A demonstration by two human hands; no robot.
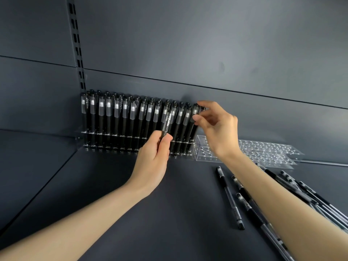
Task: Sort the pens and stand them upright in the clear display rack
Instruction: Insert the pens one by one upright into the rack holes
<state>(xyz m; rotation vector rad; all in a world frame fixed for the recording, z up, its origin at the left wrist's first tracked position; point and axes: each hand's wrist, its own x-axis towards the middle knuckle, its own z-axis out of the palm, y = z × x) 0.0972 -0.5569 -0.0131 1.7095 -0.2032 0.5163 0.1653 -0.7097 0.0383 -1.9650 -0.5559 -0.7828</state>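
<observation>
**Rack nearly full, both hands on pens**

- Clear display rack (79, 140) stands against the dark back panel (207, 44). It holds rows of black pens (116, 117), upright, caps up, packed across its width.
- Left hand (152, 162) is in front of the rack, right of its centre. Thumb and fingers are curled round the lower barrel of one pen (166, 123). This held pen is cap up, leaning slightly right, and overlaps the standing row. Cannot tell if its tip is in a hole.
- Right hand (216, 129) is at the rack's right end. Thumb and forefinger pinch the cap of the end pen (194, 112) in the row; the other fingers are loosely bent and apart.
- Empty rack (267, 150), clear with rows of holes, sits just right of the filled rack, touching or nearly so.
- Loose pens (230, 197) lie flat on the shelf (94, 185), in front of and to the right of the rack. More are heaped further right, partly hidden under the right forearm.
- Slotted upright (77, 44) rises above the rack's left end.
</observation>
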